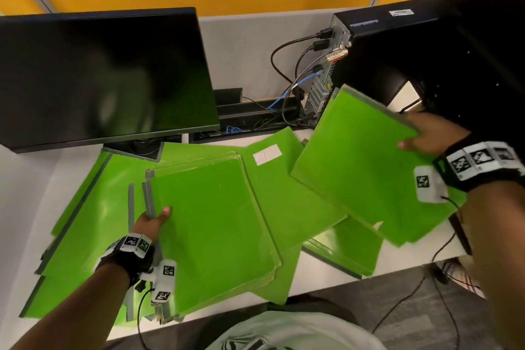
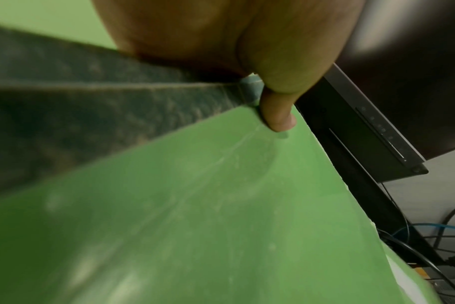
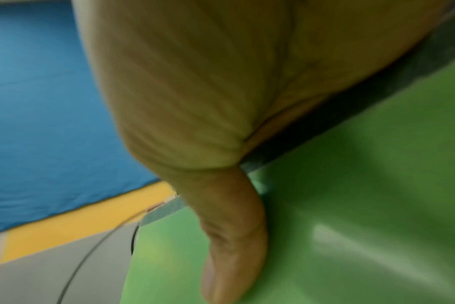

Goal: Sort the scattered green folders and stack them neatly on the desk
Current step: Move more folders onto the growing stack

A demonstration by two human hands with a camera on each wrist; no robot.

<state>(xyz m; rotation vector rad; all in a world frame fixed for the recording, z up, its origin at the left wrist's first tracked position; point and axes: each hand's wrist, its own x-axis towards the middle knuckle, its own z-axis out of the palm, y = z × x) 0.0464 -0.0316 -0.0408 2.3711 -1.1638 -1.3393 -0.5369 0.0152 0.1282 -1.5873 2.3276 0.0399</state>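
Green plastic folders (image 1: 284,207) are lying scattered over the white desk (image 1: 22,187); overhead, the left hand (image 1: 150,221) is pinching a partly squared stack (image 1: 210,236) at its spine edge, while the right hand (image 1: 426,136) is gripping a raised bundle (image 1: 355,167) up and rightward. Left wrist: thumb (image 2: 275,115) is clamping green cover. Right wrist: thumb (image 3: 234,246) is pressing the bundle.

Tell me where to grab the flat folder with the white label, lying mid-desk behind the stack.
Probably take the labelled folder by its far edge near the white label, reaching from the monitor side. That end lies bare; the left hand's stack and the right hand's lifted folder overlap its sides.
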